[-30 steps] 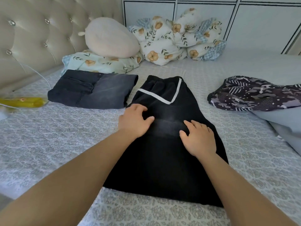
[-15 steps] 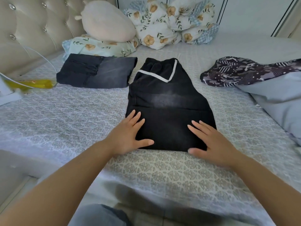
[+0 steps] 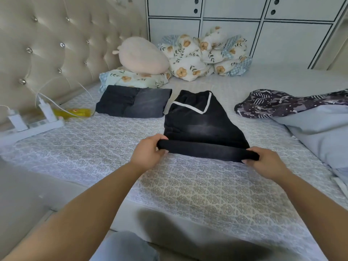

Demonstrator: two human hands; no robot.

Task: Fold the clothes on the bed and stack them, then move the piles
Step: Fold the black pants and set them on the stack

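Between the two grips runs the near hem of the black garment, lifted just clear of the bed. The left hand pinches the hem's left corner, thumb under and fingers curled over; the right hand pinches the right corner likewise. Beyond the grips, the rest of the garment lies flat on the mattress, white trim at the far end. Beyond and left of the left grip sits a folded dark piece, apparently finished. Beyond and right of the right grip lies a patterned garment, unfolded, partly over a grey pillow.

Judgement: the hem is about to be carried over toward the trimmed end. Risks: uneven travel of the two hands would skew the fold line; a loose pinch could drop an inner layer and bunch the cloth; dragging rather than lifting could shift the flat half out of square.
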